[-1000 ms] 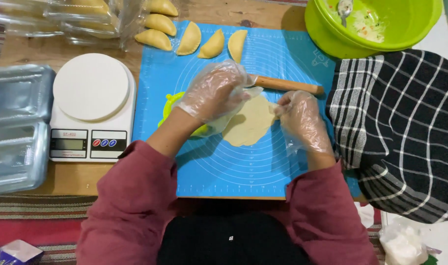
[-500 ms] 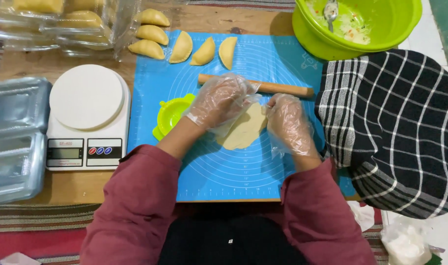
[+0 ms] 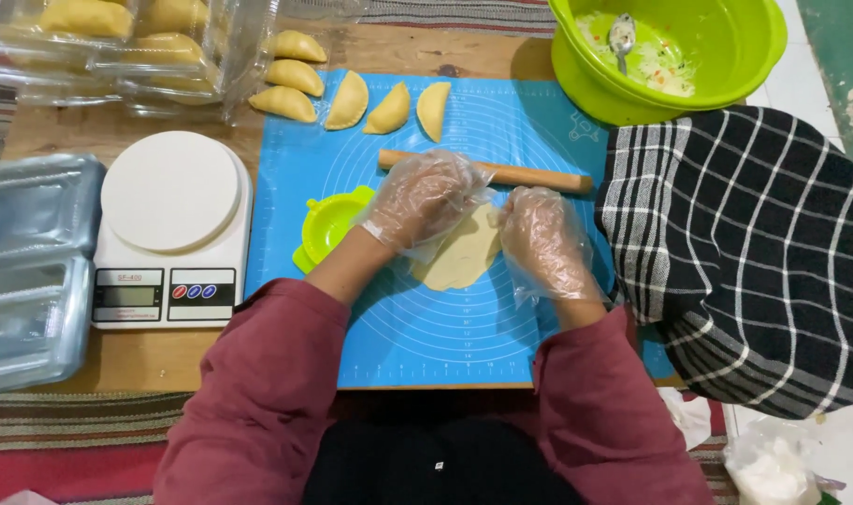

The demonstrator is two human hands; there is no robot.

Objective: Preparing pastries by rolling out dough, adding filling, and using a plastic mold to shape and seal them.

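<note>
A flat round sheet of pale yellow dough [image 3: 461, 257] lies on the blue silicone pastry mat [image 3: 417, 337], with both hands on its upper edges. The left hand [image 3: 425, 199] in a clear plastic glove has its fingers curled down over the dough's left rim, and the gloved right hand [image 3: 542, 238] pinches the right rim with bent fingers. Just beyond lies a wooden rolling pin [image 3: 539, 177]; a yellow-green plastic dumpling press [image 3: 328, 227] sits left, and a white kitchen scale [image 3: 172, 229] farther left.
</note>
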